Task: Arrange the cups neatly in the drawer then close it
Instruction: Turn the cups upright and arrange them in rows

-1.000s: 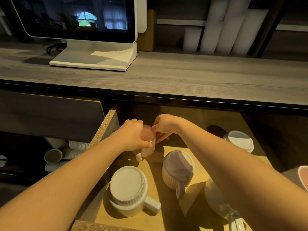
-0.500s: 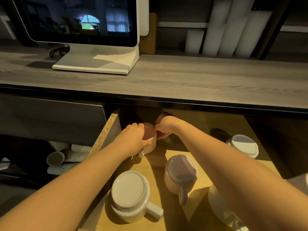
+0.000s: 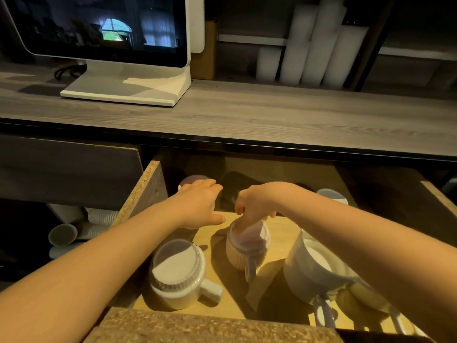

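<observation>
Best done slowly here: let the left hand (image 3: pixel 197 206) leave the back-corner cup (image 3: pixel 194 180) squarely seated upside down against the drawer wall (image 3: pixel 144 191), fingers spread and loose, seemingly gripping nothing, though contact with that cup beneath the palm cannot be told. Nearer than that hand and a little to its left, an upturned white mug (image 3: pixel 179 273) with handle pointing right, well clear of the fingers. Further right, the right hand (image 3: pixel 254 206) with fingertips drawn together on the top of the ribbed cup (image 3: pixel 247 246), pinching at its upturned base; a firm hold needed before lifting, handle kept toward the front. Right of that hand and nearer, a large white mug (image 3: pixel 314 268) close under the forearm, worth avoiding with the wrist. Beyond the forearm, one more upturned cup (image 3: pixel 331 195) at the back right. Drawer open, closing not yet due
</observation>
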A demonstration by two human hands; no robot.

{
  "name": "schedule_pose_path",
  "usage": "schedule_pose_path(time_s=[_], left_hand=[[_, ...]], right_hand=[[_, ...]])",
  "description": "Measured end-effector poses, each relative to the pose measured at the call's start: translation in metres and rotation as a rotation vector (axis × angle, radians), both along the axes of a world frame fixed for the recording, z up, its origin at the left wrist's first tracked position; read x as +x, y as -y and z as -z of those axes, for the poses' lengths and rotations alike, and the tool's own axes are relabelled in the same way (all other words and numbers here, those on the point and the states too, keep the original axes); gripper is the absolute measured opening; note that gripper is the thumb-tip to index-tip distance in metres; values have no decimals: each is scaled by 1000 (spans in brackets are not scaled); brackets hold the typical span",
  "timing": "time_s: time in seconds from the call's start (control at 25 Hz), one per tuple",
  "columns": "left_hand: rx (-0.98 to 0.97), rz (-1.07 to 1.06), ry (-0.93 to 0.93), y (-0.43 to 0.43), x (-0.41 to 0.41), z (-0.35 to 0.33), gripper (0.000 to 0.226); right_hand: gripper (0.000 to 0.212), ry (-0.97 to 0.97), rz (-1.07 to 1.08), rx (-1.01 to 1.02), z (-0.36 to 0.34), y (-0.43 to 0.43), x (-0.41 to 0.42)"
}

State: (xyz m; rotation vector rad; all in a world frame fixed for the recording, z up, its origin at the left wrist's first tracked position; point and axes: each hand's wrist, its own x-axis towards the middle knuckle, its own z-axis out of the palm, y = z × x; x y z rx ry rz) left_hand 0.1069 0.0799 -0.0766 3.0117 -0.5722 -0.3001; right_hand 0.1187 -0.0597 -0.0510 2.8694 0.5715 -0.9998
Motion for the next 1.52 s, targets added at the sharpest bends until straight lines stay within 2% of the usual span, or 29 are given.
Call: schedule_pose_path(time_s=[0.2, 0.44, 0.52, 0.68, 0.88, 1.08, 1.24, 1.4, 1.52], left_hand=[[42, 61, -139, 1, -9, -1, 70], [7, 62, -170, 0, -9, -2, 70], [-29, 74, -211, 0, -9, -2, 74], [-182, 111, -322, 1, -8, 3, 93], [-486, 160, -345, 1, -4, 9, 82], [-597, 115, -190, 0, -5, 1, 71], [-668, 24, -12, 0, -4, -11, 70], [-593, -11, 122, 7, -9, -15, 81], [-565, -69, 151, 8, -10, -11, 84]], right_hand=[[62, 122, -63, -72, 11, -7, -21], [60, 232, -122, -84, 14, -3, -22], [62, 224, -79, -28, 7, 8, -16], [69, 189, 77, 253, -15, 40, -10], [70, 225, 47, 416, -32, 57, -11], [69, 184, 81, 515, -35, 65, -12], [67, 139, 139, 559, -34, 69, -12], [45, 68, 204, 555, -32, 62, -9], [44, 22, 328, 578, -31, 55, -6]])
